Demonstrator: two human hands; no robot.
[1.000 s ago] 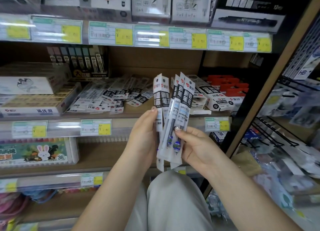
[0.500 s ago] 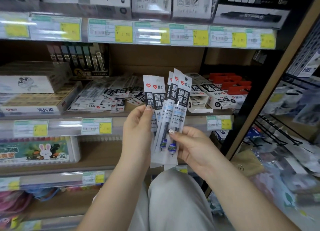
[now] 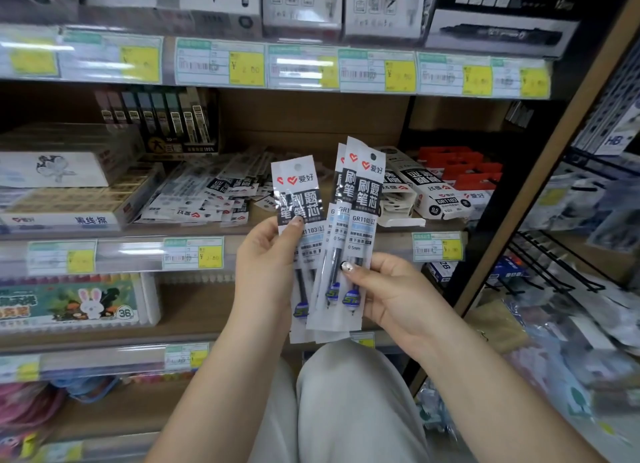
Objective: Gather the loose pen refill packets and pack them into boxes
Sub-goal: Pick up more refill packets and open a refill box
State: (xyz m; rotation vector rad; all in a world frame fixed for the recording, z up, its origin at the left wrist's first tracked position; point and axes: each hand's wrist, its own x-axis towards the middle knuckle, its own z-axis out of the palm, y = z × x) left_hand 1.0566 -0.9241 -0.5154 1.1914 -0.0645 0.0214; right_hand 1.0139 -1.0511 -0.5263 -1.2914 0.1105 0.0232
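Observation:
I hold a fan of slim white-and-black pen refill packets (image 3: 360, 199) upright in front of the middle shelf. My left hand (image 3: 268, 265) grips the left packets (image 3: 299, 192) with the thumb on the black label. My right hand (image 3: 391, 296) pinches the right packets near their lower half, thumb on the front. A loose pile of the same packets (image 3: 211, 195) lies flat on the shelf behind. To the right of the pile lie white refill boxes (image 3: 426, 188), one with its flap open (image 3: 398, 206).
Red boxes (image 3: 464, 168) sit at the shelf's right end, eraser boxes (image 3: 69, 199) at its left, pencil lead packs (image 3: 162, 123) behind. Price labels line each shelf edge. A wire rack (image 3: 561, 265) with bagged goods stands to the right. My knee (image 3: 349, 400) is below.
The left-hand packets have separated leftward from the right-hand bunch, widening the fan. Both hands and the packets have shifted slightly right and lower in view.

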